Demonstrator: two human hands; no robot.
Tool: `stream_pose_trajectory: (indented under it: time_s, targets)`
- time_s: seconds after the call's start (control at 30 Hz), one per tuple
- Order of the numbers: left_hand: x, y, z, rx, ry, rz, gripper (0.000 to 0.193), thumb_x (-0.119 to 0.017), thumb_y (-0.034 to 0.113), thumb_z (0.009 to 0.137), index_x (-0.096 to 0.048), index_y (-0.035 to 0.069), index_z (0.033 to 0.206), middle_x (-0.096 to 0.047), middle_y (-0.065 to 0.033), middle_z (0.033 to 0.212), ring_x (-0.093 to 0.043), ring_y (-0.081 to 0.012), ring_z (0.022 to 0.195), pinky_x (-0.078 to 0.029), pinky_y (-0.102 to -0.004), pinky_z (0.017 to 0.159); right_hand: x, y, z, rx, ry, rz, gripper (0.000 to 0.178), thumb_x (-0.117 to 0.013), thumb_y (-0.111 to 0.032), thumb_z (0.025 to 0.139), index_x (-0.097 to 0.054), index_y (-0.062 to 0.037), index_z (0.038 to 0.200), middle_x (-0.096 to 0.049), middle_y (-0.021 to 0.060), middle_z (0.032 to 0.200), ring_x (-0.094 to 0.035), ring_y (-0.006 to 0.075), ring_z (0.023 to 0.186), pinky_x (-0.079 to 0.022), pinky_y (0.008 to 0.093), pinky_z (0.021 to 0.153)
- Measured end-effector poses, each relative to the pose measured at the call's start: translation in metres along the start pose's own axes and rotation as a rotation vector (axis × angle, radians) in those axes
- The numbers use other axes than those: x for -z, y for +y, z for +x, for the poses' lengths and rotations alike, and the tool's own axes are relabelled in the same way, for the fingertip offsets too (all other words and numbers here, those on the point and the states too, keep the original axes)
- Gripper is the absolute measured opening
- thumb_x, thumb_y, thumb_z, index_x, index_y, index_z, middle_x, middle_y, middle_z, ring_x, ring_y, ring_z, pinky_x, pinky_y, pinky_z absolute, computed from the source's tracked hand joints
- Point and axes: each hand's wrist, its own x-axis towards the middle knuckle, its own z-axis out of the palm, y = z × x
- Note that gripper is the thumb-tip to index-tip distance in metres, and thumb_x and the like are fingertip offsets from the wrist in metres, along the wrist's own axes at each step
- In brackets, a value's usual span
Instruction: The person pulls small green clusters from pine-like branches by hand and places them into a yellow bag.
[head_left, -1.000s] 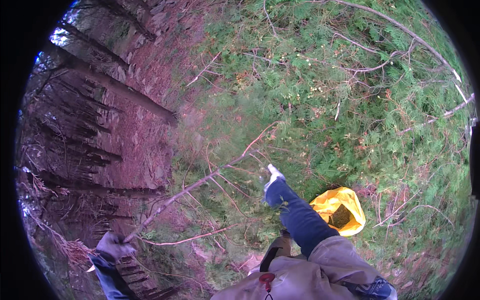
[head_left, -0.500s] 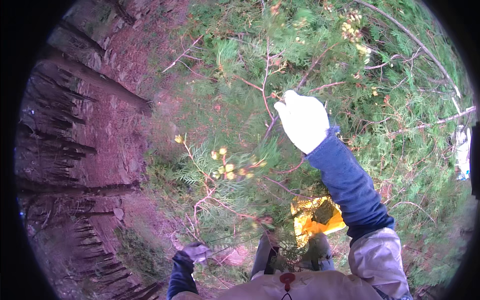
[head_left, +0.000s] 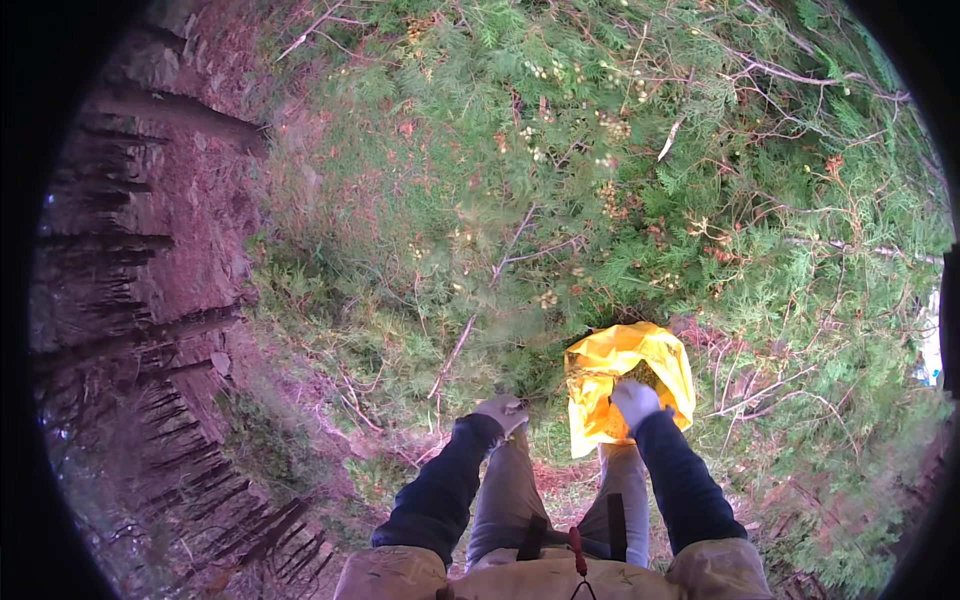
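A yellow bag (head_left: pixel 585 415) hangs in front of my legs with its mouth spread toward me and dark brownish-green matter inside. My right hand (head_left: pixel 634 402), in a pale glove, reaches over the near rim into that mouth. Its fingers are partly hidden, so whether it holds anything does not show. To the left of the bag, above my left knee, is my left hand (head_left: pixel 503 411), also gloved. Its fingers are curled closed, and what they hold, if anything, is too small to make out. Green conifer branches (head_left: pixel 640 270) with small yellowish cones spread just beyond both hands.
Bare twigs (head_left: pixel 455 355) cross the greenery ahead and at the right. Reddish sloping ground with tree trunks (head_left: pixel 180 108) lies at the left. Something white (head_left: pixel 932 345) shows at the far right edge. A red toggle (head_left: pixel 576 545) hangs at my waist.
My right hand has come down from the branches to the bag's mouth. My left hand has moved up and right. The cone-bearing branch close in front has swung out of the near view.
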Motion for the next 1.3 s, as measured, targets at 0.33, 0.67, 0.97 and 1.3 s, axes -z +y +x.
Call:
stream_pose_trajectory:
  time_s: [0.33,0.67,0.97,1.3]
  targets:
    - [-0.047,0.073,-0.075,0.284,0.282,-0.15,0.051,-0.069,0.039,0.073,-0.062,0.006,0.111,-0.065,-0.0166,0.104,-0.063,-0.0288,0.095,-0.049,-0.0347,0.084,0.001,0.129,-0.092,-0.148,-0.414,0.223,0.026,-0.055,-0.026,0.082,-0.063,-0.0013,0.085,-0.062,0.0096,0.069,-0.059,0.0193,0.062,-0.047,0.0319,0.056]
    - [0.009,0.155,-0.065,0.008,0.841,-0.152,0.022,-0.061,0.016,0.079,-0.063,0.003,0.097,-0.065,-0.0155,0.092,-0.064,-0.0281,0.081,-0.051,-0.0323,0.074,0.009,0.103,-0.066,-0.304,-0.356,0.519,0.032,-0.057,-0.026,0.083,-0.063,0.0025,0.095,-0.064,0.0131,0.081,-0.063,0.0196,0.074,-0.049,0.0291,0.066]
    - [-0.024,0.086,0.033,0.087,0.56,-0.155,0.019,-0.06,0.024,0.082,-0.065,0.013,0.096,-0.066,-0.012,0.084,-0.065,-0.028,0.08,-0.051,-0.0371,0.074,0.008,-0.055,0.052,0.358,0.036,-0.028,0.048,-0.072,-0.033,0.068,-0.059,-0.0081,0.107,-0.056,0.016,0.112,-0.052,0.0339,0.106,-0.043,0.0432,0.09]
    - [0.08,-0.017,0.114,0.617,0.798,-0.242,0.042,-0.047,0.035,0.088,-0.061,0.001,0.108,-0.065,-0.0214,0.088,-0.063,-0.0346,0.086,-0.047,-0.0399,0.081,-0.113,-0.21,0.342,-0.239,-0.912,0.507,0.064,-0.037,-0.062,0.087,-0.059,-0.011,0.119,-0.044,0.0134,0.135,-0.042,0.0254,0.122,-0.032,0.0377,0.1]
